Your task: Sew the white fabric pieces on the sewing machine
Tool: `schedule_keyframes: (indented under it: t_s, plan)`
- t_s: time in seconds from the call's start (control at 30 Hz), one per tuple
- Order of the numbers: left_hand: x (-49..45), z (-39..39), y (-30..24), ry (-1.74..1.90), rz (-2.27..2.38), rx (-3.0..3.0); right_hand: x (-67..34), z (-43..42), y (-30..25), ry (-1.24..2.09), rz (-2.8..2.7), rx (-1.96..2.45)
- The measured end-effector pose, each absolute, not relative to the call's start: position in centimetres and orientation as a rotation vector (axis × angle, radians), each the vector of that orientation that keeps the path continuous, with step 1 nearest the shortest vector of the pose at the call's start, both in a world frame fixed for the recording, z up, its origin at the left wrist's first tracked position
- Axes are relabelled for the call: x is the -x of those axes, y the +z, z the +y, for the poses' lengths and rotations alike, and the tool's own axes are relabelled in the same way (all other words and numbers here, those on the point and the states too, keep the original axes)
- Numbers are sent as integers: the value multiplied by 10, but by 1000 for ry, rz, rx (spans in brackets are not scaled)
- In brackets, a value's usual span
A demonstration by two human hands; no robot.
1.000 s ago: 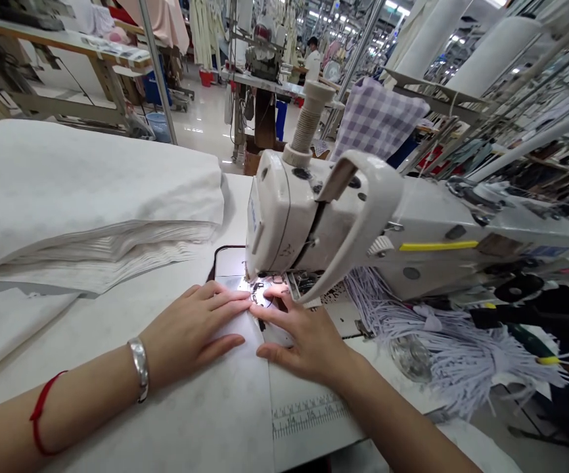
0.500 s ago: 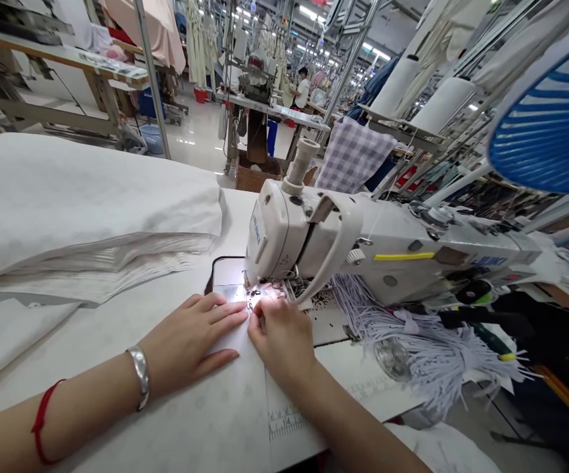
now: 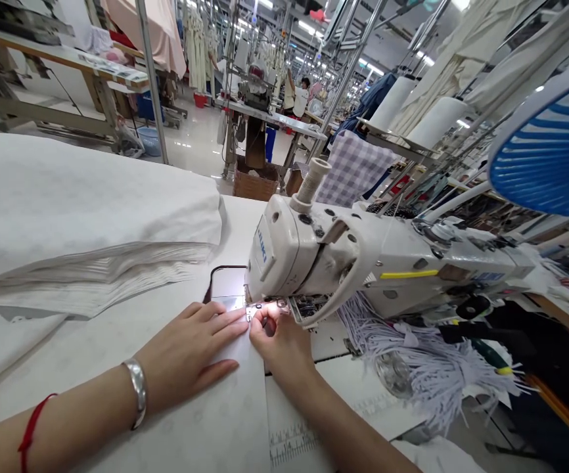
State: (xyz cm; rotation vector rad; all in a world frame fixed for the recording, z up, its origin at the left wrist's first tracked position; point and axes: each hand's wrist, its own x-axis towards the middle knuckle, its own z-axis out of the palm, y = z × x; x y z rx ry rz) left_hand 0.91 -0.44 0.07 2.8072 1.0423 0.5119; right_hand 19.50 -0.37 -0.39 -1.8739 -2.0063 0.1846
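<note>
Resting left hand (image 3: 193, 351): flat on cloth (image 3: 210, 427), fingers extended, released.
Right hand (image 3: 283, 345): pinched at cloth's edge, seemingly gripping it.
Machine (image 3: 282, 256): just beyond the fingertips.

Obstacle ahead: sewing machine (image 3: 283, 253)

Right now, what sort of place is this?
Probably a garment factory's sewing floor: a sewing machine at the hands, a stack of white cloth beside it, and large white thread cones racked behind.
</note>
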Motion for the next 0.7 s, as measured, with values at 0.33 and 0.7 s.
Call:
schedule_keyframes:
  t_s: [0.33,0.7]
  plan:
    - [-9,1,1,560,953,-2794,-193,-16,5,289,-1995,1828]
    - [-6,7,5,518,882,-2797,-190,-22,5,212,-2131,1750]
